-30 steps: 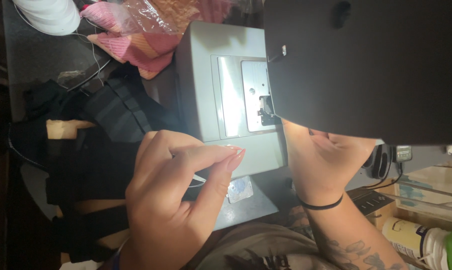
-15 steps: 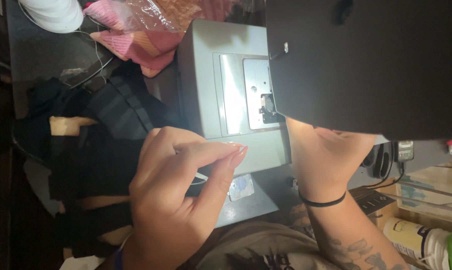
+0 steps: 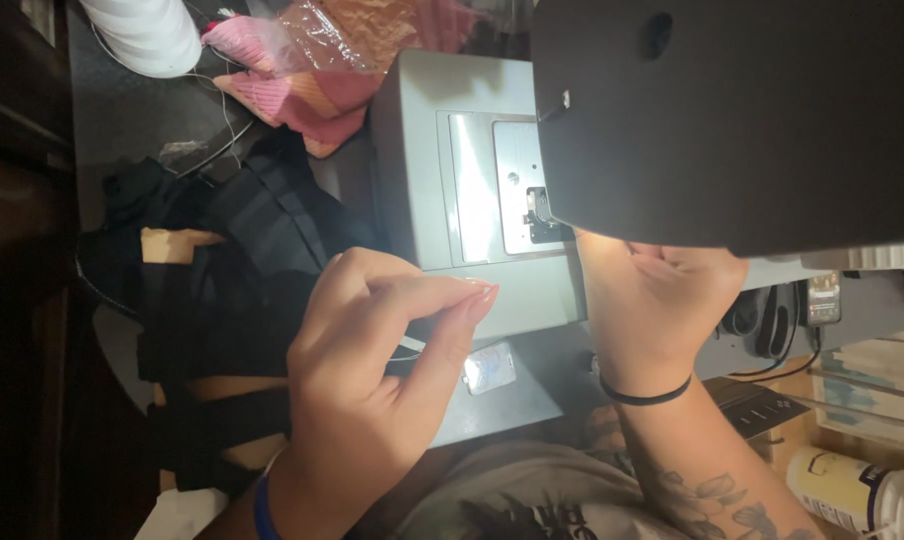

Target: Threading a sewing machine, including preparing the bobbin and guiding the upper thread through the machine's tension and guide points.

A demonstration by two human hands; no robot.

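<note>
1. Near the lower middle of the head view, the left hand pinches a fine thread between thumb and fingertips, clenched on it, in front of the grey sewing machine.
2. Right of centre, the right hand reaches under the dark machine head by the needle plate; its grip cannot be told.
3. Threading seems in hand; guiding the strand calls for steadiness.
4. Black fabric lies at the left.

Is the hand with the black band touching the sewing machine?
Cannot tell. In the head view the right hand reaches under the sewing machine, whose dark head hides its fingertips.
</note>
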